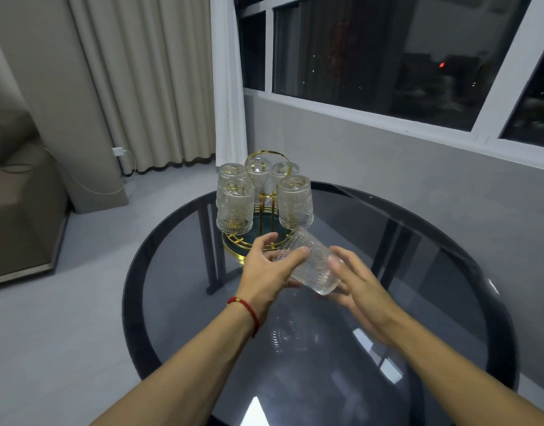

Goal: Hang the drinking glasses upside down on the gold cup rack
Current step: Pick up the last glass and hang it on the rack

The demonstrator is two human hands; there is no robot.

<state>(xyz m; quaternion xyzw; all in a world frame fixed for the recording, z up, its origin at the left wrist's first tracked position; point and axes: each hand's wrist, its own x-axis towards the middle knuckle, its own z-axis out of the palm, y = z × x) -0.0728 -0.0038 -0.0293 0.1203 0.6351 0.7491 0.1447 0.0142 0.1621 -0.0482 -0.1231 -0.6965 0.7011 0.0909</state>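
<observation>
The gold cup rack (266,207) stands on its round dark tray (233,245) at the far side of the glass table. Several embossed clear glasses hang upside down on its prongs, among them one at the front left (234,209) and one at the front right (295,202). Just in front of the tray, above the table, I hold one more embossed glass (313,265) tilted on its side. My left hand (269,269) grips its far end with the thumb over it. My right hand (355,279) holds its thick base from the right.
The round dark glass table (418,302) has black legs showing through its top. A window wall runs along the right, close behind the table. Curtains (147,81) and a beige sofa (15,204) stand at the left, with a white charger cable on the floor.
</observation>
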